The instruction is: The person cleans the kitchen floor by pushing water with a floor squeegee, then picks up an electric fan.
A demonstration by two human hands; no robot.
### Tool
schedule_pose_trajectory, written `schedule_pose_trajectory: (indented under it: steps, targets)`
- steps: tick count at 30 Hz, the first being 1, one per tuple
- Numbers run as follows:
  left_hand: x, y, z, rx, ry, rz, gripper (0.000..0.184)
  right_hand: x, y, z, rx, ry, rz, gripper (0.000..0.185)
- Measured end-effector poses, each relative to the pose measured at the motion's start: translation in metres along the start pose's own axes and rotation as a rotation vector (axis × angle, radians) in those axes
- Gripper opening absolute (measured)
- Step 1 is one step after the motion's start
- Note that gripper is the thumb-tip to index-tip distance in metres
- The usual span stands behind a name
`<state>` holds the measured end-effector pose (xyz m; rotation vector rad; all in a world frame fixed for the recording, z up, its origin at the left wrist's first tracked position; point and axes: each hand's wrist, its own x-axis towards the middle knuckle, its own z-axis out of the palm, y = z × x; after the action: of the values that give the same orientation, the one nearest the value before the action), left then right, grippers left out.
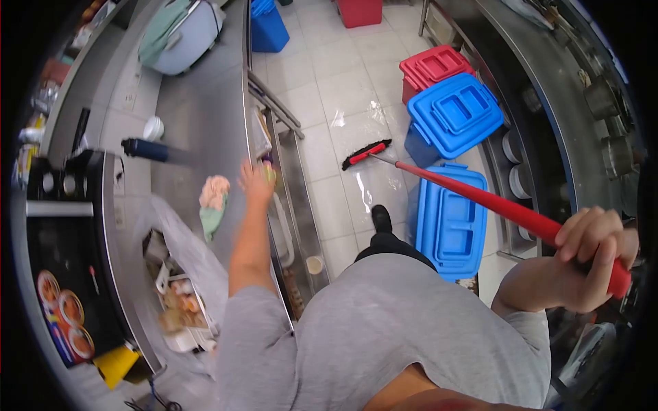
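My right hand point(595, 255) is wrapped around the upper end of a broom's red handle point(480, 197). The handle slants down to the broom head point(367, 155), red with black bristles, which is on the wet tiled floor ahead of my foot. At the edge of the steel counter point(199, 123), my left hand point(256, 182) has its fingers spread. Whether it presses on the counter is unclear. A small yellow-green thing beside that hand is too indistinct to name. Closest to it on the counter lies a crumpled pink and green cloth point(214, 202).
Blue lidded bins point(456, 113) and a red lidded bin point(435, 65) line the right of the aisle; one blue lid point(452, 219) is close to my leg. Left, the counter carries a dark bottle point(147, 149) and a clear plastic bag point(185, 229). Shelves with pots flank the right.
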<state>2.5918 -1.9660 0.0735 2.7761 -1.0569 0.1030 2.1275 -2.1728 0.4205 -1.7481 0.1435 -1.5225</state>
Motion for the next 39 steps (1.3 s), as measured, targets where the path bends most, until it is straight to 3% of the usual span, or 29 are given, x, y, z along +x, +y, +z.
schedule_pose_trajectory:
  steps: [1,6,10,15,18,20,21,22,24,27,30,31,32,34,36,39]
  targets:
    - [-0.008,-0.008,-0.001,0.079,-0.005,0.079,0.055,0.016,0.018,0.001,0.013,0.021,0.025,0.015]
    - [-0.003,0.001,-0.014,0.027,-0.086,0.016,0.048,0.094,0.119,0.042,0.098,0.104,0.079,0.014]
    - [0.003,-0.002,-0.013,-0.016,-0.059,0.003,0.041,0.167,0.185,0.068,0.134,0.12,-0.067,0.003]
    - [0.011,0.005,-0.027,-0.113,-0.117,-0.041,0.033,0.262,0.211,0.079,-0.008,0.042,-0.193,0.011]
    - [0.017,0.004,-0.032,-0.144,-0.15,-0.046,0.03,0.314,0.259,0.09,0.217,-0.06,0.002,0.014]
    - [0.024,0.008,-0.037,-0.103,-0.18,-0.067,0.027,0.338,0.297,0.124,-0.022,0.066,0.058,0.017]
    - [0.032,0.009,-0.042,-0.163,-0.206,-0.147,0.025,0.34,0.321,0.168,-0.376,0.22,0.004,0.017]
    - [0.04,0.011,-0.048,-0.224,-0.233,-0.228,0.023,0.345,0.355,0.192,-0.214,0.176,0.01,0.014]
    - [0.083,0.01,-0.039,-0.319,-0.21,-0.221,0.02,0.368,0.385,0.215,-0.188,0.258,0.059,0.015]
    - [0.191,0.021,-0.004,-0.441,0.012,0.046,0.019,0.407,0.418,0.207,-0.248,0.307,0.047,0.015]
    - [0.357,0.061,0.011,-0.472,0.189,0.33,0.019,0.432,0.444,0.188,-0.27,0.431,-0.03,0.015]
    - [0.407,0.067,0.02,-0.404,0.193,0.384,0.021,0.435,0.452,0.166,-0.473,0.335,-0.014,0.019]
    - [0.457,0.076,0.017,-0.387,0.226,0.446,0.021,0.439,0.459,0.145,-0.409,0.368,0.021,0.014]
    - [0.549,0.076,0.024,-0.357,0.19,0.454,0.022,0.448,0.469,0.112,-0.281,0.432,0.089,0.013]
    - [0.626,0.06,0.035,-0.198,0.236,0.5,0.022,0.454,0.471,0.1,-0.341,0.621,0.064,0.008]
    - [0.7,0.013,0.067,-0.08,0.056,0.368,0.026,0.458,0.475,0.103,-0.561,0.81,-0.088,0.019]
